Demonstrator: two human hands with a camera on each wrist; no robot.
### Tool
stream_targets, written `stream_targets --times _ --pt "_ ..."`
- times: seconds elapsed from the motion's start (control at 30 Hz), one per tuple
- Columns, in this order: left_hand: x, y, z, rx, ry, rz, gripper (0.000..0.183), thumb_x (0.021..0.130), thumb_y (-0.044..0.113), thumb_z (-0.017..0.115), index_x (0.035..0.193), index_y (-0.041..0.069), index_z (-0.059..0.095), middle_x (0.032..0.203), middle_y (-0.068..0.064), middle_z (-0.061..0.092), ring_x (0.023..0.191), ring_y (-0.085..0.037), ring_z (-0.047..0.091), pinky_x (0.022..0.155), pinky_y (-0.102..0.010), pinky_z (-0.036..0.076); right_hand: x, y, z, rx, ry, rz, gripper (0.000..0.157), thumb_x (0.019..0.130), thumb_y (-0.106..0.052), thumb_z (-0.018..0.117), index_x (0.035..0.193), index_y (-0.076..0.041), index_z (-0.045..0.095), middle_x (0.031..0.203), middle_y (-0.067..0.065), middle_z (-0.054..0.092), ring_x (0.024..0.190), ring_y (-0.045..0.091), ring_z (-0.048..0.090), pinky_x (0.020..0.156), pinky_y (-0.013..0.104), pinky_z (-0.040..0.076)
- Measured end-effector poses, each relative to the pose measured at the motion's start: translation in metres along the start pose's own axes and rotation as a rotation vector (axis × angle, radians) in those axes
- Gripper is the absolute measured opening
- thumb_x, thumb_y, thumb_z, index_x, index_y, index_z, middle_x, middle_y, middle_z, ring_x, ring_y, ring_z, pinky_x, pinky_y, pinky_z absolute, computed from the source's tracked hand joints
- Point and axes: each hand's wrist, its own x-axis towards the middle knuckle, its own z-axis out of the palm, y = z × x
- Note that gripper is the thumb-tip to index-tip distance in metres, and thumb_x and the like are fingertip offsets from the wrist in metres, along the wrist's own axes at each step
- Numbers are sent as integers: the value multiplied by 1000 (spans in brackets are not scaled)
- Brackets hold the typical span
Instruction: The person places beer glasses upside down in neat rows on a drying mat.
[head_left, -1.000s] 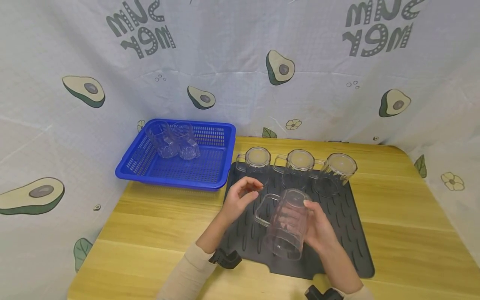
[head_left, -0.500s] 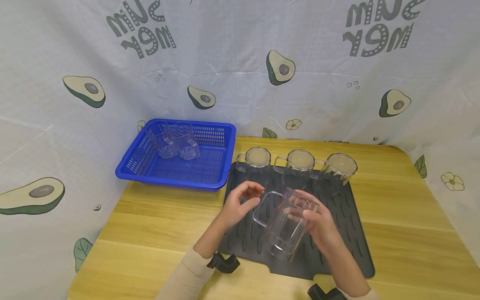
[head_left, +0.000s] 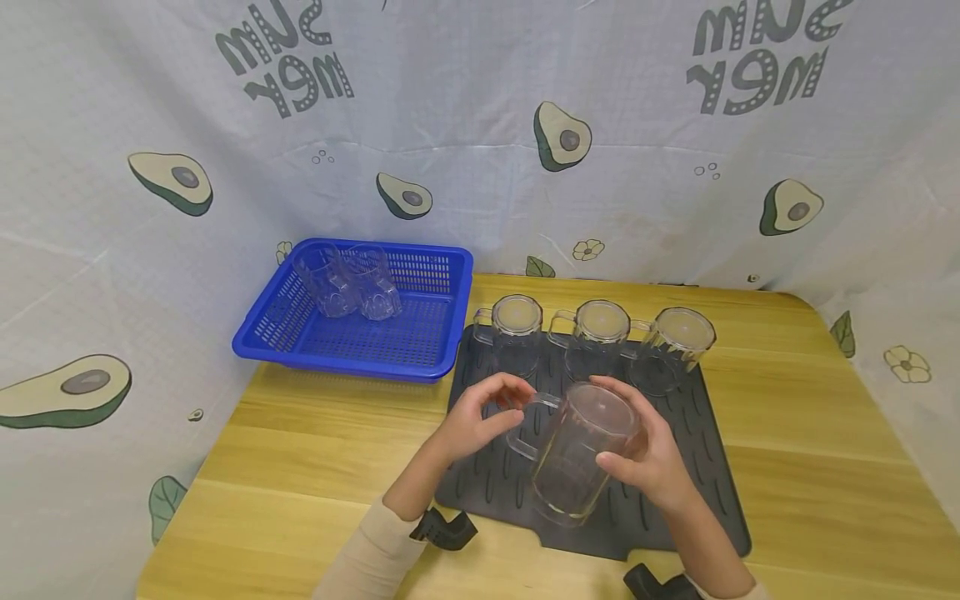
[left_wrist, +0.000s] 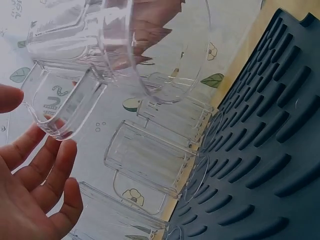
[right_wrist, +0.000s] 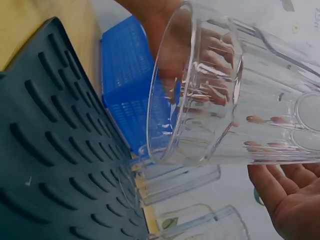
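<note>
My right hand (head_left: 651, 450) holds a clear glass mug (head_left: 573, 467) around its base end, thumb on the near side and fingers behind. The mug is tilted above the mat, base up and away, its open rim (right_wrist: 172, 85) toward the mat. Its handle (left_wrist: 60, 105) points left. Beside that handle is my left hand (head_left: 480, 417), fingers loosely bent; in the left wrist view the fingertips are at the handle and the thumb is near its edge. Whether they press on it, I cannot tell.
Three clear mugs stand upside down in a row along the back of the dark ridged mat (head_left: 487, 475): left mug (head_left: 517, 333), middle mug (head_left: 600, 337), right mug (head_left: 671, 350). A blue basket (head_left: 345, 362) at back left holds two more clear mugs (head_left: 375, 287). A printed curtain hangs behind.
My right hand has shifted its grip on the mug, its thumb now lower on the near side, and the mug's tilt has changed. My left hand has come slightly closer to the handle.
</note>
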Motion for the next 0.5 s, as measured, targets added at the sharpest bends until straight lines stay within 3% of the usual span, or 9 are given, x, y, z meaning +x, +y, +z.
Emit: stream_targets --times 0.17,0.37,0.5 --pt "-1 2 0 5 -66 -2 28 92 10 59 114 -6 58 106 -22 64 96 -33 59 82 -31 48 1 -1 -3 -61 -44 -54 79 70 8 74 138 14 35 131 3 54 112 15 57 83 27 52" --pt "-2 4 -1 3 -119 0 28 91 8 59 116 -5 59 107 -21 63 98 -18 59 85 -34 50 1 -3 -4 -103 -90 -75 88 61 13 76 138 16 34 129 4 55 112 15 57 89 25 49" --pt "-2 4 -1 -8 -143 11 28 91 8 60 116 -7 58 108 -23 63 98 -17 60 87 -37 51 2 -3 -6 -102 -127 -87 90 61 13 77 140 14 34 128 7 56 111 16 57 90 26 48"
